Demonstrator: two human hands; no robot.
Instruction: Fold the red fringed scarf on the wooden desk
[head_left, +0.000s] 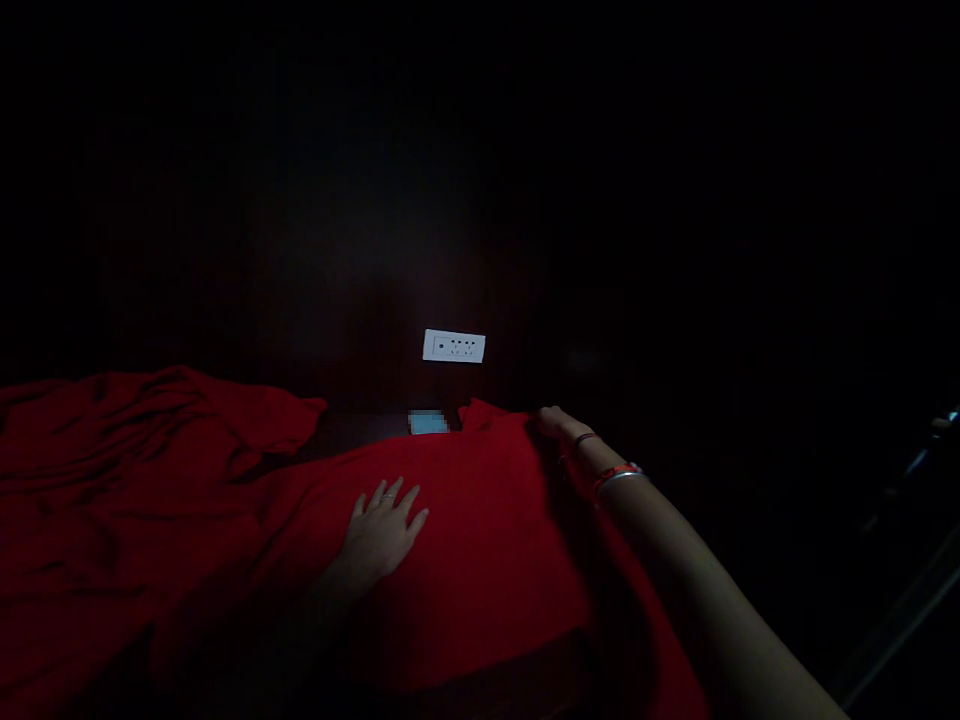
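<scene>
A large red cloth (480,540) spreads before me, fairly smooth in the middle and bunched in folds at the left. My left hand (382,530) lies flat on it with the fingers spread and a ring on one finger. Stretched out to the cloth's far right corner, my right hand (553,420) has its fingers curled round the edge; the fingertips are hidden. Bracelets (619,473) circle the right wrist.
On the dark wall ahead sits a white socket panel (454,346). Below it, a small pale blue blurred item (428,422) rests on a dark surface (360,427) behind the cloth. Most of the surroundings are too dark to make out.
</scene>
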